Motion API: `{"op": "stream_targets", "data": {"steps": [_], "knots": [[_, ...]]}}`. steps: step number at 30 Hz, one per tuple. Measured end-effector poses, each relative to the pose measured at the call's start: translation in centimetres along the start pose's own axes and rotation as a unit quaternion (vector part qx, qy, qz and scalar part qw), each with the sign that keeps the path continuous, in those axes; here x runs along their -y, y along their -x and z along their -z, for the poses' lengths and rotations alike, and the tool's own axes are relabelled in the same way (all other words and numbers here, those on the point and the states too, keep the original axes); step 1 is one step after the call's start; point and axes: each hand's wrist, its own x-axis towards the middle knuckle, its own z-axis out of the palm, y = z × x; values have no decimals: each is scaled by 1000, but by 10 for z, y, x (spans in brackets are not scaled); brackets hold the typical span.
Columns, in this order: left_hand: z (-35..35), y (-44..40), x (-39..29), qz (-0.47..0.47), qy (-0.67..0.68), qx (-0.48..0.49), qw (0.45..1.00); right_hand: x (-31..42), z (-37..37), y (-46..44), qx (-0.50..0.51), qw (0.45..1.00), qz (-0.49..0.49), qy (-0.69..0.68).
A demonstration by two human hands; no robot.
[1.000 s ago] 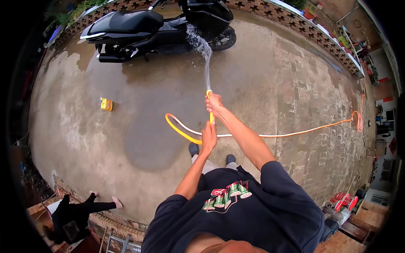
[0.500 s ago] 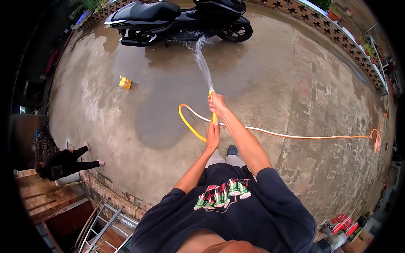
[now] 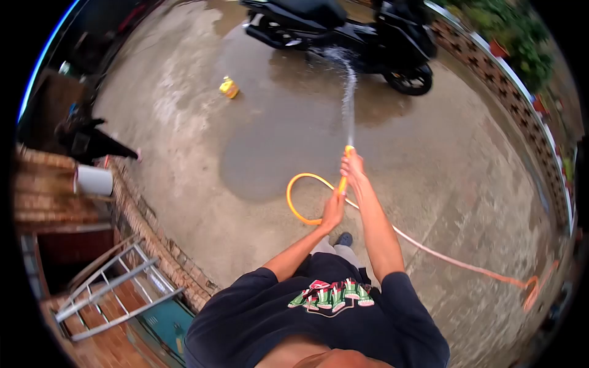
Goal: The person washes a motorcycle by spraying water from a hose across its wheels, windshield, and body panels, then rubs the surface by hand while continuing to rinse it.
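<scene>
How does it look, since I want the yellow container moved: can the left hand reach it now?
Probably not: the left hand holds the hose, and the yellow container sits well away across the concrete floor; walking over looks needed.

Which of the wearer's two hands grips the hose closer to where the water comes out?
The right hand, wrapped around the yellow hose just behind its spouting end; the left hand holds it farther back.

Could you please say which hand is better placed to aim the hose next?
Probably the right hand: it holds the yellow hose just behind its spouting end, while the left hand holds farther back.
</scene>
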Motion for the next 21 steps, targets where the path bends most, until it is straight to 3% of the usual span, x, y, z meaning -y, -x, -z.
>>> {"op": "stream_targets", "data": {"steps": [3, 6, 8, 12, 14, 18, 21], "knots": [[16, -10, 14, -30, -6, -2, 1000, -14, 22, -40, -13, 999, -11, -40], [26, -13, 4, -6, -1, 61, 998, -2, 11, -19, -18, 999, 26, -17], [24, -15, 2, -39, 8, 53, 998, 10, 36, -18, -27, 996, 27, -79], [-18, -16, 5, -87, 49, 91, 991, 42, 45, 23, -19, 997, 53, -61], [-49, -24, 18, -55, 66, 117, 989, 66, 60, 30, -45, 995, 67, -62], [-106, -31, 78, -28, -9, 184, 982, 117, 102, 62, -55, 995, 51, -60], [-147, -9, 106, -15, -131, 176, 976, 145, 165, 84, -44, 995, 49, -70]]}}
